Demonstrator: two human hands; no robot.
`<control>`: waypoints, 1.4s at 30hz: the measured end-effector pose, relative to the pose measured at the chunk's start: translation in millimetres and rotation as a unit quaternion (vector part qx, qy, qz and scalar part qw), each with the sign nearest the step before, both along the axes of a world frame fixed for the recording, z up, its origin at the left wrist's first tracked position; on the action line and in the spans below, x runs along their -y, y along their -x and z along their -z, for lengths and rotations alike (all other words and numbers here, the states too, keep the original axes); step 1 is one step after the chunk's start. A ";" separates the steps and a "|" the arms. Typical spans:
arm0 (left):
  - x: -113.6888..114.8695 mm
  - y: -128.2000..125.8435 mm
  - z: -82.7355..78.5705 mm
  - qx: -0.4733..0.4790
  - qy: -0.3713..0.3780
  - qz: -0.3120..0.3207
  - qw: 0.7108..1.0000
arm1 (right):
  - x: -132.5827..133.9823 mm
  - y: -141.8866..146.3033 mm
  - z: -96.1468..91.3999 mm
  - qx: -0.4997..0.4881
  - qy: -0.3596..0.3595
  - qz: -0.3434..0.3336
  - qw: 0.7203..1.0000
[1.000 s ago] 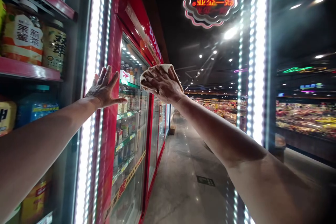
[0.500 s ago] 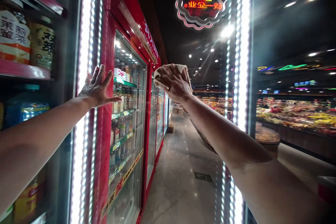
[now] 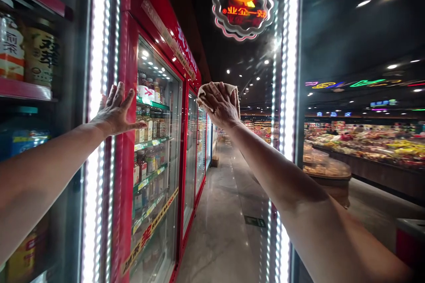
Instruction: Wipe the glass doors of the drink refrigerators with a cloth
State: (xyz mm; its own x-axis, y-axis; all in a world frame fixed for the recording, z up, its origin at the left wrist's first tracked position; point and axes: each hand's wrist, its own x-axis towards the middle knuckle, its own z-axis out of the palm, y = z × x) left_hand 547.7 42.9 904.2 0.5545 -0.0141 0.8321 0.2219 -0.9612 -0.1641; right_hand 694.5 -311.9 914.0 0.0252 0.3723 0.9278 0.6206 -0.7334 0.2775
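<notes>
My left hand (image 3: 114,110) has its fingers spread, palm forward, by the left LED strip (image 3: 96,154) of a glass door. Whether it touches the glass, I cannot tell. Under my right hand (image 3: 221,104) is a beige and brown cloth (image 3: 234,93), which the palm and fingers seem to press flat on the clear door pane. Both arms reach forward at about the same height. Above the cloth, a lit round sign (image 3: 245,4) with mirrored lettering glows on the pane. Another LED strip (image 3: 288,75) runs down the door's right side.
Bottled drinks (image 3: 41,53) stand on shelves close at the left. Beyond the glass is a red drinks cooler (image 3: 128,53) with closed doors, along a shiny floor aisle (image 3: 222,212). Produce displays (image 3: 381,146) and a round stand (image 3: 327,170) are at the right.
The door frame, sign and left hand have shifted left in view. My right hand with the cloth has slid slightly rightward relative to the sign.
</notes>
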 end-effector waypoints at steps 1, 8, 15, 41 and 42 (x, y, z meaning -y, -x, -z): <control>-0.1 -0.8 0.3 -0.002 0.004 0.001 1.000 | -0.9 -0.3 2.4 -0.002 0.002 -0.002 1.000; 10.5 -3.1 4.6 -0.009 0.060 0.009 0.998 | 35.5 -23.6 21.5 0.011 0.121 0.001 0.993; 21.7 -13.2 16.2 0.067 0.070 0.033 0.995 | 58.4 -48.6 25.8 0.008 0.008 0.001 1.000; 31.0 -20.7 25.5 0.145 0.043 0.035 0.988 | 140.6 -98.4 50.6 0.003 -0.084 0.006 0.996; 30.5 -21.0 25.6 0.145 0.041 0.034 0.988 | 142.9 -97.5 55.5 0.002 -0.069 0.009 0.998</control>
